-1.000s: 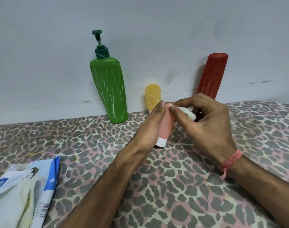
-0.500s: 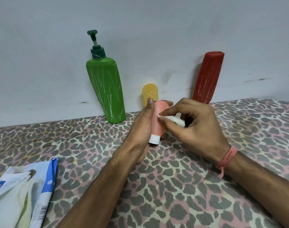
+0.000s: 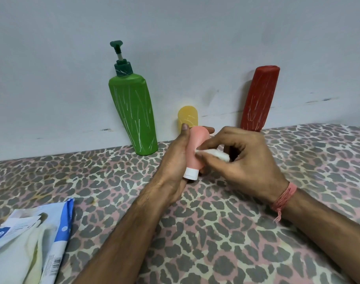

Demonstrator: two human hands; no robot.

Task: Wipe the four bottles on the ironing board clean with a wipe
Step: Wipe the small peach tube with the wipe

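— Pink tube-shaped bottle: where is it?

— In the left hand, near the middle of the ironing board. White cap at the low end, rounded end up. Thumb runs up its left side; fingertips show past the top on the far side. The cap end sits low, near the leopard-print cover; I cannot tell whether it touches.

— And the right hand?

— Fingers curled, pinching a small white wipe. The wipe's tip lies against the pink bottle's right side, about mid-height. A pink thread band circles that wrist.

— The other bottles?

— Three, all at the back of the board against the grey wall. Green pump bottle on the left, leaning, dark green pump on top, thin white scratch-like marks down its body. Small yellow bottle just behind the left hand's fingertips, lower part hidden. Red bottle on the right, tilted against the wall, faint white marks too, its base hidden behind the right hand.

— Anything else on the board?

— Blue-and-white wipes pack at the near left corner, opened, pale sheets showing inside, a barcode on its edge. Well apart from both hands.
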